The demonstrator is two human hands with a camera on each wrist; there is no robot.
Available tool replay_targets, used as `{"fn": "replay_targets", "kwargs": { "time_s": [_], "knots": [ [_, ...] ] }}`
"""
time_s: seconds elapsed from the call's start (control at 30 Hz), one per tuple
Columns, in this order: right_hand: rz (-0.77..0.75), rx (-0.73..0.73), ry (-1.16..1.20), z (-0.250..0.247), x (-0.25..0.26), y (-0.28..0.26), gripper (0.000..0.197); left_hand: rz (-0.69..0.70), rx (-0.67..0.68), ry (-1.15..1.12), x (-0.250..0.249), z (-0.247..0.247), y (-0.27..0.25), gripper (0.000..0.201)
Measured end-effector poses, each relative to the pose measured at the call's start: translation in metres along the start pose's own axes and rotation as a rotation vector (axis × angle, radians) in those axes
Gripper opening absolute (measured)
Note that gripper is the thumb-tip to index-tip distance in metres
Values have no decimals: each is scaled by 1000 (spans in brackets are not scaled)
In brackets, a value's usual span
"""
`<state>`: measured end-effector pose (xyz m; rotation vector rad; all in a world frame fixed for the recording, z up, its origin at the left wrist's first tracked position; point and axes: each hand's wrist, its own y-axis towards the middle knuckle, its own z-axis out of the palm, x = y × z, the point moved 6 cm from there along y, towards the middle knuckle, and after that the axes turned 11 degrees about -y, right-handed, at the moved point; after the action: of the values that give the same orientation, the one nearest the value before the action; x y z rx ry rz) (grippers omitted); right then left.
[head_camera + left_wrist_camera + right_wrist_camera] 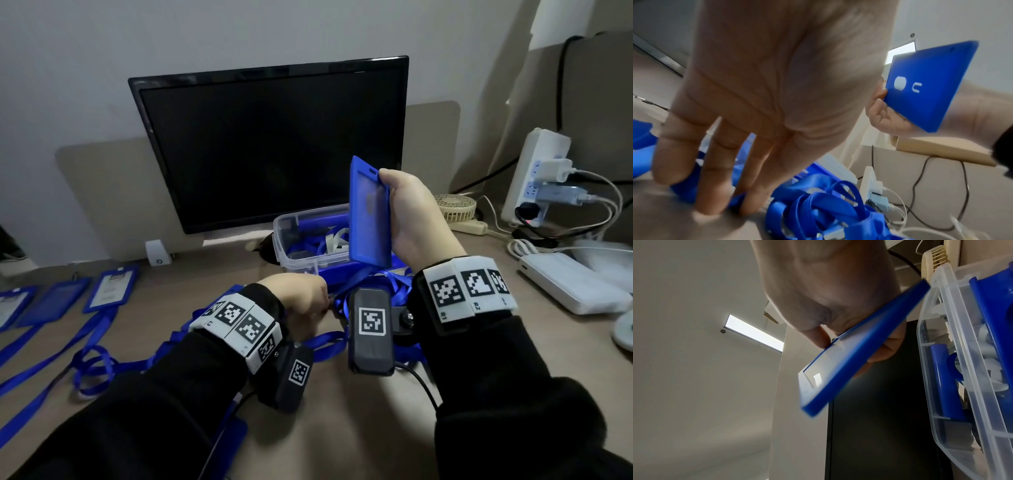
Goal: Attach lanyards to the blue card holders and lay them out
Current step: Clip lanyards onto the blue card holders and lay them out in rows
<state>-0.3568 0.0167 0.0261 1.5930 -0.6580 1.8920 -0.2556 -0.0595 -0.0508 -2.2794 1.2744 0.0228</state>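
Seen from the head camera: right grip [407,212] raised above the counter [342,428], fingers and thumb curled round one long edge of a rigid blue plastic card holder [368,212]. Holder upright and in mid-air, its slotted end [371,170] uppermost, in front of a dark flat monitor [270,144] and above a clear plastic storage box [284,226] of spare blue parts.

Lower down, left grip [301,301] reaching onto a loose heap of blue ribbon lanyards [387,284] on the counter just in front of the box. From the left wrist camera: fingers [715,178] extended, tips pressing on a blue strap against the counter; thumb hidden, so no pinch can be confirmed.

At far left, a row of blue card holders with lanyards attached [109,287], laid flat side by side, straps trailing toward the near edge.

Judged step: picking a lanyard for the holder in hand, no strap joined to it yet.

Likely needed next: freeing one strap from the tangle, finding its clip end, bringing it to the slot while keeping the holder steady, then laying the pair beside the row.
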Motion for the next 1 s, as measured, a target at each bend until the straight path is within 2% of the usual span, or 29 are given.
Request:
{"fn": "replay_targets", "kwargs": {
  "time_s": [0.07,0.13,0.23,0.33,0.43,0.53,0.6,0.73,0.8,0.93,1.0],
  "knots": [
    [11,25,-1,2,0,-2,31,39,7,-116,3,-4,-2,21],
    [33,52,-23,3,-1,-4,35,81,-51,-344,4,-17,-11,26],
    [91,120,-24,8,-5,-7,37,191,-244,-698,1,-53,-35,36],
    [135,182,35,17,-8,-10,45,427,-457,-938,-12,-91,-59,35],
    [160,224,88,24,-12,-12,45,626,-670,-948,-26,-116,-82,32],
    [198,221,140,24,-16,-10,50,762,-789,-897,-36,-127,-99,31],
    [192,161,158,20,-16,-6,44,824,-859,-876,-37,-131,-107,30],
    [85,0,193,4,-13,6,29,863,-1008,-842,-26,-134,-117,39],
    [53,-44,158,-4,-12,9,27,847,-1071,-918,-15,-135,-123,40],
    [-23,-140,129,-24,-4,10,25,723,-1268,-898,18,-140,-132,32],
    [-88,-174,114,-34,5,9,28,674,-1303,-932,31,-140,-130,22]
  ]
}}
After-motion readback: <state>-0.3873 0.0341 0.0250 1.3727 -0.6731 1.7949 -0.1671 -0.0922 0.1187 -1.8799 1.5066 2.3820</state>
